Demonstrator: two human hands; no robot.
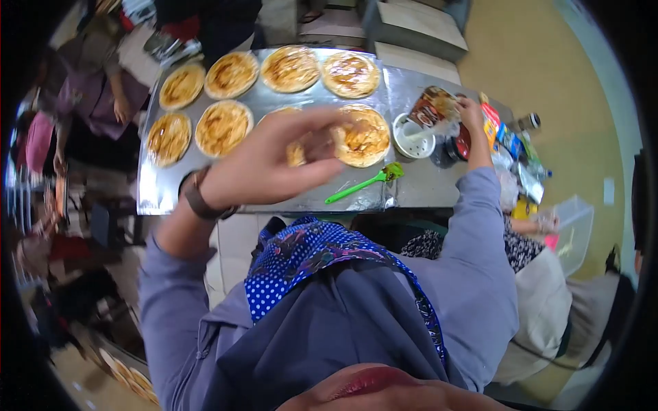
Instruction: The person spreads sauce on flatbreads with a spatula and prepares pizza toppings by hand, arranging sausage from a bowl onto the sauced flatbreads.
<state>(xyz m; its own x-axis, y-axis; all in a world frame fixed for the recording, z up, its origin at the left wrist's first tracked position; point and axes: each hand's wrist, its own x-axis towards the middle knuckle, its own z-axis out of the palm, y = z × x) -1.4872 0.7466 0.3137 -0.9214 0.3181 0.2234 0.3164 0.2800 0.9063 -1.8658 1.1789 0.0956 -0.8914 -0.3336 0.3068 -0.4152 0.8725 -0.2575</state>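
Observation:
My left hand (pixel 274 157), with a dark watch on its wrist, hovers over the front row of round flat dough bases (pixel 365 137) smeared with brown sauce. Its thumb and fingers are spread apart, the fingertips slightly blurred, and I see nothing held in it. One base behind this hand is mostly hidden. On the right, my right hand (pixel 471 118) grips a brown printed packet (pixel 434 109) by its side, tilted above a white bowl (pixel 415 146). A green spatula (pixel 356 188) with sauce on its head lies on the metal table (pixel 418 195) below the bowl.
Beside my right forearm are a container of red sauce (pixel 460 144), several colourful packets (pixel 508 140) and a dark-lidded jar (pixel 529 122). Another person's gloved hand (pixel 546 222) is by a clear plastic box (pixel 574 236). More people stand at left (pixel 96 103).

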